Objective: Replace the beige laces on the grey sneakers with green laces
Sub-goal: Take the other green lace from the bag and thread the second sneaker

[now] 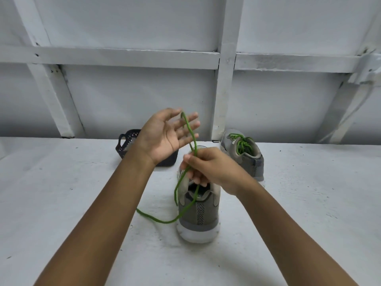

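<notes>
**Q:** Where is the lace running?

**A:** I am pinching the green lace (pixel 156 219) between the thumb and fingers (pixel 188 159) of my right hand (pixel 208 168), just above the near sneaker (pixel 199 213). Above the pinch, a loop is rising toward my left hand (pixel 165 137). Below the pinch, one strand is hanging by the sneaker's left side. The other is trailing down over the heel and curling onto the desk (pixel 61 182).

**Q:** What is the left hand doing?

**A:** I am holding it raised, with the fingers spread wide and straight and the palm turned rightward, gripping nothing. The top of the loop is lying by the fingertips, and I cannot tell whether it is hooked over one.

**Q:** And the shoes?

**A:** The near sneaker is standing upright on the desk under my right hand, heel toward me. The far sneaker (pixel 245 155) is sitting behind it to the right, threaded with green lace. A dark basket (pixel 125 143) is sitting behind my left wrist, by the wall.
</notes>
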Demonstrator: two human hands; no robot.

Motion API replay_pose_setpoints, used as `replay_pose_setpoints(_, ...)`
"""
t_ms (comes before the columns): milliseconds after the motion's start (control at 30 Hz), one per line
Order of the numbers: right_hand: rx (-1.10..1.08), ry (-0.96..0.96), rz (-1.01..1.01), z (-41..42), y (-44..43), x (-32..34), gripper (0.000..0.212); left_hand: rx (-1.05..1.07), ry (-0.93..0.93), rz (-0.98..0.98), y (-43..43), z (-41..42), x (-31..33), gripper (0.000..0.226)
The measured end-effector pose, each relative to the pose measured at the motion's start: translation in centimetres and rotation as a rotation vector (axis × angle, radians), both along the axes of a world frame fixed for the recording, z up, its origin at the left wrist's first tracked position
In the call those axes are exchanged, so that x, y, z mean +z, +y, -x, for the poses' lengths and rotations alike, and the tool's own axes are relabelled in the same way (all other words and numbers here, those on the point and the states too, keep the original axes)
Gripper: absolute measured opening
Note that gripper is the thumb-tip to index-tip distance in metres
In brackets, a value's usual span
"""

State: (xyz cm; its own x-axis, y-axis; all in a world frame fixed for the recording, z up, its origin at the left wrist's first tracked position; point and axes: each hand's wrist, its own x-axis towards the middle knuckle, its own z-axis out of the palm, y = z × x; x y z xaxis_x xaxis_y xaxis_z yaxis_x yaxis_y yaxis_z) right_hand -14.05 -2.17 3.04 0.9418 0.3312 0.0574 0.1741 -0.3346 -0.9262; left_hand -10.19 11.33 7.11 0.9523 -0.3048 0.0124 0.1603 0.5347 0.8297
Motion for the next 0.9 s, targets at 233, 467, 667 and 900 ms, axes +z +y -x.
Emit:
replay_pose_setpoints(233, -0.175, 0.113, -0.333, -2.5, -1.2, 2.3, 0.032, 0.083, -0.120, -0.444, -0.4, 1.9, -5.6, 0.014)
replay_pose_setpoints(467, -0.269, 0.143, -0.467, -5.2, -1.8, 3.7, 0.032, 0.085, -0.244, -0.632, 1.1, 2.8, -6.6, 0.023)
replay_pose_setpoints(667, -0.261, 0.151, -0.560, -6.4, -1.7, 3.9, 0.029, -0.030, -0.228, -0.605, 1.9, 3.1, -6.6, 0.013)
replay_pose_setpoints(900, -0.124, 0.121, -0.031, -5.6, -1.5, 2.3, 0.018, 0.145, -0.094, -0.521, 2.0, 2.3, -7.0, 0.011)
